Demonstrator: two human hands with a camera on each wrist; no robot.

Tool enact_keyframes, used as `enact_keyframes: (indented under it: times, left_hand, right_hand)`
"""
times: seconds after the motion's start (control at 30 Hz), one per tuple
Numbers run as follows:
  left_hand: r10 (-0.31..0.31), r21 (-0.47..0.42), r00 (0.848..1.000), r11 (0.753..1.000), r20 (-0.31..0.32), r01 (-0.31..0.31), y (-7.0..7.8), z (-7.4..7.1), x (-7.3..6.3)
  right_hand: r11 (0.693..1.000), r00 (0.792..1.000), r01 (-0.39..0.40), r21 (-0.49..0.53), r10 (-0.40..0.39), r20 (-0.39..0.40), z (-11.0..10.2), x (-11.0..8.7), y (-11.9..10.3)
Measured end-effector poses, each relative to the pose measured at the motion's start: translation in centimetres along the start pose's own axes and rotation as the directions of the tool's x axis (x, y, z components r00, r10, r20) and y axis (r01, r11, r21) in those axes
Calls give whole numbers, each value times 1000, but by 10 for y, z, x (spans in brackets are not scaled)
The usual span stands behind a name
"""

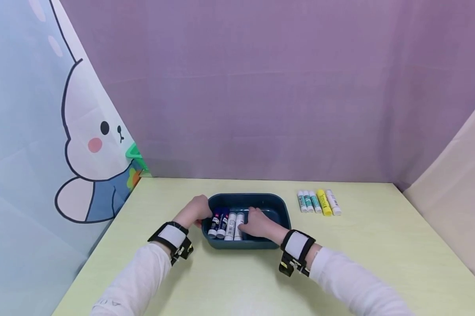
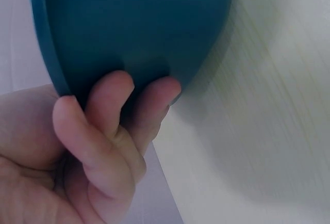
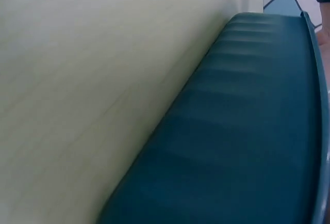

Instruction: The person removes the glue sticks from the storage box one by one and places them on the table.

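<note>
A dark teal bin (image 1: 261, 199) sits on the table with two dark blue glue sticks (image 1: 219, 224) and two white glue sticks (image 1: 230, 226) lined up in its left half. My left hand (image 1: 199, 208) grips the bin's left end; in the left wrist view its fingers (image 2: 111, 92) curl against the outer wall (image 2: 139, 28). Reaching over the near rim, my right hand (image 1: 258, 223) pinches the rightmost white stick (image 1: 239, 219) inside the bin. The right wrist view shows only the bin's long side wall (image 3: 242, 121), with that hand out of sight.
Right of the bin, a row of small teal-labelled sticks (image 1: 308, 202), a yellow stick (image 1: 324, 202) and a white stick (image 1: 333, 202) lies on the pale table (image 1: 379, 245). A purple cloth (image 1: 269, 109) hangs behind the table, and a printed curtain (image 1: 24, 175) hangs at left.
</note>
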State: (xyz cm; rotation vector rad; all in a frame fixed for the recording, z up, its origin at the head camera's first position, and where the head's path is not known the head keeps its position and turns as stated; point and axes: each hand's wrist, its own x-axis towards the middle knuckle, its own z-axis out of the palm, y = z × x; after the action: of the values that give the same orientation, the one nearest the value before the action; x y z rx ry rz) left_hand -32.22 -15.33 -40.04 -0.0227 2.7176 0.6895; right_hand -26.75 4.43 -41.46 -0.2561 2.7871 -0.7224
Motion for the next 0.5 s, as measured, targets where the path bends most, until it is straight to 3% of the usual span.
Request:
enact_keyframes:
  times: [0.5]
  left_hand:
    - [1, 13, 1000, 1000, 4, -1, 1, 0, 0]
  right_hand:
    - [999, 998, 45, -15, -45, -35, 16, 11, -5]
